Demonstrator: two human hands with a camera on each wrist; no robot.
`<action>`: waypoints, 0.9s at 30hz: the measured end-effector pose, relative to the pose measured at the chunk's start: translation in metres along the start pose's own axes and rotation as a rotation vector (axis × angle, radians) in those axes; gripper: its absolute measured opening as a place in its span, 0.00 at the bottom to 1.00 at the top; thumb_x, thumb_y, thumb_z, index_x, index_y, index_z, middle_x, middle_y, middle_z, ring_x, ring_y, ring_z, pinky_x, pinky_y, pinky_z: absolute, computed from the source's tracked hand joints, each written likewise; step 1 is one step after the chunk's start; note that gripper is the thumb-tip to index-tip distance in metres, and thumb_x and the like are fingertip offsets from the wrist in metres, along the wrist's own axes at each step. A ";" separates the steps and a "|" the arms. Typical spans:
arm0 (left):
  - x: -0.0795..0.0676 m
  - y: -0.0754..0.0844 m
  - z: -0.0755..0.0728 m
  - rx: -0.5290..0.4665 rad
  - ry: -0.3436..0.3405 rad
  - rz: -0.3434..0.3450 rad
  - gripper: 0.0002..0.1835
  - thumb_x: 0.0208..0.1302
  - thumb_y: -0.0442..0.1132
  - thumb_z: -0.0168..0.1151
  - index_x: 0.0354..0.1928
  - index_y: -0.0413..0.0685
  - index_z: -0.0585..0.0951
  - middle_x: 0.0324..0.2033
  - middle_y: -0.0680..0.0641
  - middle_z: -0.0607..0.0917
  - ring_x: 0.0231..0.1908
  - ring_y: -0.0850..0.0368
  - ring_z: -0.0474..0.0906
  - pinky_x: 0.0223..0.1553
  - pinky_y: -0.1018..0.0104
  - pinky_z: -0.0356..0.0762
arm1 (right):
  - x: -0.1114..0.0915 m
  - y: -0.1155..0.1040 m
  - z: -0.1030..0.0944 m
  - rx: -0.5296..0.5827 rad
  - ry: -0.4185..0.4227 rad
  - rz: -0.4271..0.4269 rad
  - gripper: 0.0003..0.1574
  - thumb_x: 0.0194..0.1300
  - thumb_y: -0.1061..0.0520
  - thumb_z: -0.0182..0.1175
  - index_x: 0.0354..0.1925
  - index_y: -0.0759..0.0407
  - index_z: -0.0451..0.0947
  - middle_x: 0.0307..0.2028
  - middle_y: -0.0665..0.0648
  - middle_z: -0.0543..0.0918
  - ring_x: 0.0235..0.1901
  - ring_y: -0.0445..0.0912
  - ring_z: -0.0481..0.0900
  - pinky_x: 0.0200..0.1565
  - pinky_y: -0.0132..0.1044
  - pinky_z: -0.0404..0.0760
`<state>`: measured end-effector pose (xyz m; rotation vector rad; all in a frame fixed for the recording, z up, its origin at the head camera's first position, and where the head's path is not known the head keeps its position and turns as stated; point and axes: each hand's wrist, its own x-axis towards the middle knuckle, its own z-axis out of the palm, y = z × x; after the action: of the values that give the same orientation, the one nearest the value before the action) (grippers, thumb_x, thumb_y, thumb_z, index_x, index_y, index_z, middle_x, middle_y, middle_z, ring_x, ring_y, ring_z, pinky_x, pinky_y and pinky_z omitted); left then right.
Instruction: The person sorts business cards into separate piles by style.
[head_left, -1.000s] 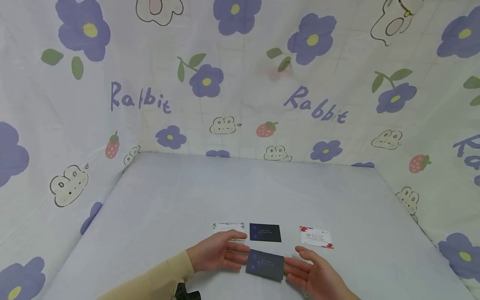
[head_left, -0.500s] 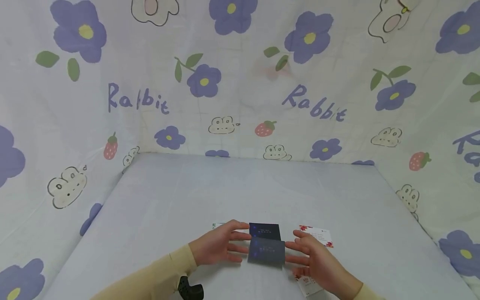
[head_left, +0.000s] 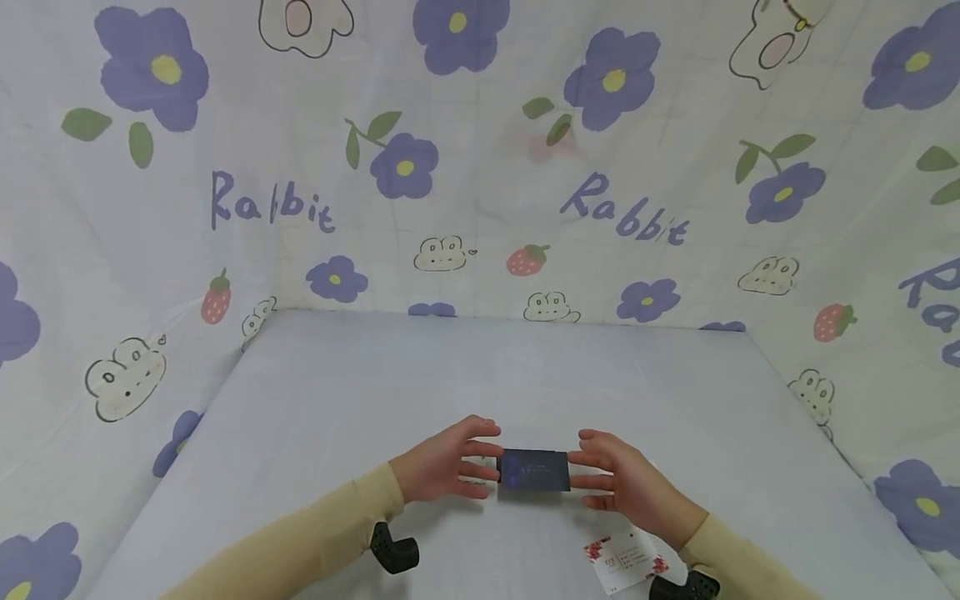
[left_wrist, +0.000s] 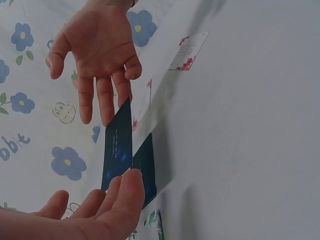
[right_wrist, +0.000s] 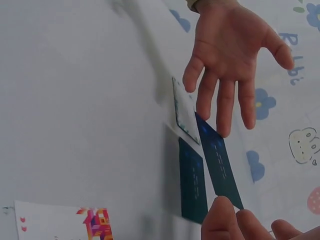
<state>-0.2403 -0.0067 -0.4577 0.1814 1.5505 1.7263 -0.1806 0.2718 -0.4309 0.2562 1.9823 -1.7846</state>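
A dark blue business card [head_left: 535,472] hangs level between my two hands, each touching one short end with straight fingertips. My left hand [head_left: 450,460] is at its left end and my right hand [head_left: 637,477] at its right, palms facing each other. Both wrist views show the held card [left_wrist: 118,142] raised off the table. Below it a second dark card [right_wrist: 192,180] lies flat, mostly covered in the head view. Beside that one is a white card with green leaves [right_wrist: 185,111], hidden behind my left hand in the head view.
A white card with red corners [head_left: 624,560] lies on the white table near my right wrist. Another red-and-white card [left_wrist: 141,106] lies farther off, behind my right hand in the head view. A flower-printed cloth [head_left: 480,192] walls the table's back and sides.
Both hands have carried the dark card forward, away from me, until it overlaps the second dark card in the head view. The near red-cornered card has come into sight.
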 end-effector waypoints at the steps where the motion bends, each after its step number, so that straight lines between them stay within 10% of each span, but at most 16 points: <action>1: 0.003 0.001 -0.001 -0.003 0.002 0.001 0.41 0.74 0.60 0.47 0.79 0.45 0.56 0.75 0.35 0.65 0.66 0.37 0.74 0.62 0.44 0.78 | 0.002 -0.001 0.000 -0.004 0.001 0.000 0.44 0.77 0.42 0.44 0.80 0.59 0.44 0.75 0.72 0.61 0.57 0.54 0.80 0.47 0.40 0.80; 27: 0.029 -0.007 -0.011 -0.059 0.071 -0.029 0.42 0.72 0.60 0.48 0.79 0.42 0.56 0.74 0.29 0.64 0.65 0.36 0.75 0.61 0.45 0.79 | 0.045 0.007 0.006 -0.097 0.078 0.054 0.42 0.77 0.43 0.47 0.78 0.64 0.51 0.72 0.73 0.67 0.53 0.54 0.82 0.44 0.39 0.80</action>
<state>-0.2630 0.0024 -0.4781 0.0683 1.5433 1.7699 -0.2159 0.2599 -0.4577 0.3493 2.0893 -1.6628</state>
